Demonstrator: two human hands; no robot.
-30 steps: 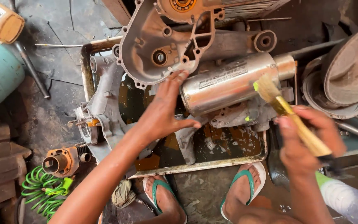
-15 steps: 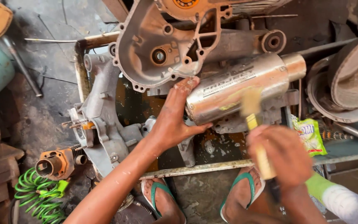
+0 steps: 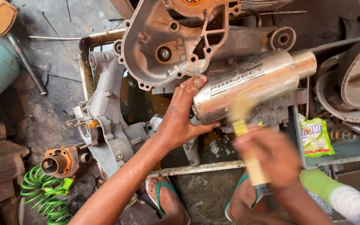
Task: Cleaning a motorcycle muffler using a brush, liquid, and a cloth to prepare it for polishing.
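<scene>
Left hand (image 3: 180, 118) flat, fingers spread; right hand (image 3: 271, 154) fisted (motion-blurred).

A green coiled hose (image 3: 42, 193) lies on the floor's lower left, beside a rusty cylinder part (image 3: 61, 161); a green snack packet (image 3: 315, 136) lies at right.

Even, soft daylight, no single strong source; warm cast overall. Shadows shallow, darkest in the gaps under the engine casing (image 3: 167, 46) and along the top right corner. Mild glare on the metal exhaust cylinder (image 3: 255, 85), brightest along its upper side. Heavy motion blur on right hand (image 3: 271, 156) and paintbrush (image 3: 246, 137), bristles smeared to a pale haze. Left hand (image 3: 184, 116) sharp, wet sheen on skin. Green coiled hose (image 3: 42, 193) crisp. Slight wide-angle stretch at frame edges.
</scene>
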